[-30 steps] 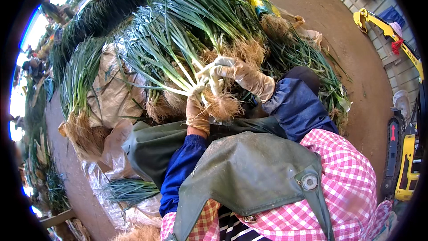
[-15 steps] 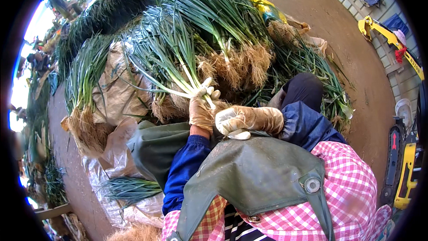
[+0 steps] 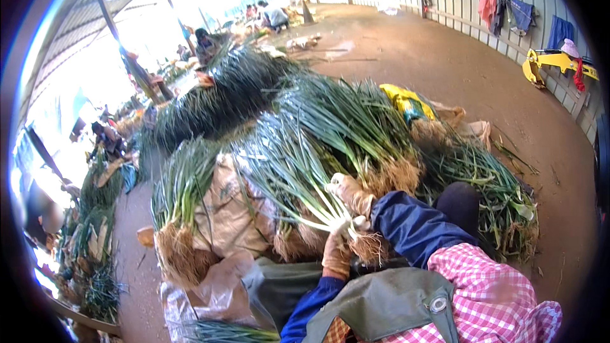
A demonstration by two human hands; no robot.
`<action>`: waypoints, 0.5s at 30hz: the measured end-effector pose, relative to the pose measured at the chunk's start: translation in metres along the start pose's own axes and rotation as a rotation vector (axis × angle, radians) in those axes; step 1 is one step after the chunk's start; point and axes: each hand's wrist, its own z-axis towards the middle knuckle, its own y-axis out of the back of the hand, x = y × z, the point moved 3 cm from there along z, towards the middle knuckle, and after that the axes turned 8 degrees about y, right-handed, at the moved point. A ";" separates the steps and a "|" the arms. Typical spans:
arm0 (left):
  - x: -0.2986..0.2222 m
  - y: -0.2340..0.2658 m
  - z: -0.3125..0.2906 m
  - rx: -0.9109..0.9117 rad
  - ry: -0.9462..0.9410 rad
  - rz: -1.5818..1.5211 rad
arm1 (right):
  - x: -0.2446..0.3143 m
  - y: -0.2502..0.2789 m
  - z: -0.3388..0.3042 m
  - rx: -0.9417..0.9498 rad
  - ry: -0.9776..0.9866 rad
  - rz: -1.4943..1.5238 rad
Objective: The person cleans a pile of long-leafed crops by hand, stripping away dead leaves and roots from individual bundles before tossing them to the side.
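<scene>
My left hand (image 3: 337, 251), in a dirty pale glove, is closed round the white stems of a small bunch of green onions (image 3: 318, 203). Their leaves fan out to the far left, and the brown bushy roots (image 3: 369, 248) stick out on the right of the hand. My right hand (image 3: 353, 194), also gloved, reaches past the bunch to the near side of the big pile of green onions (image 3: 343, 114). Its fingers are bent against the stalks there; what they hold, if anything, is hidden.
Another rooty bundle of green onions (image 3: 181, 209) leans against a tan sack (image 3: 229, 209) at the left. Loose leaves (image 3: 483, 197) lie at the right, by a yellow bag (image 3: 406, 103). A yellow machine arm (image 3: 553, 63) stands by the wall. People (image 3: 274, 16) are far off.
The view has tilted up, bringing in the shed's far end. My right hand has gone from beside the left hand out to the pile. The left hand keeps its bunch.
</scene>
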 end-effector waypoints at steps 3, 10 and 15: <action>0.024 0.012 0.012 0.048 0.420 -0.592 | 0.044 0.020 -0.016 -0.077 -0.002 -0.092; 0.021 0.006 0.020 -0.083 0.355 -0.648 | 0.057 0.047 -0.085 0.056 0.046 0.400; 0.012 -0.012 0.016 0.096 0.355 -0.822 | 0.082 0.055 -0.126 0.453 0.104 0.701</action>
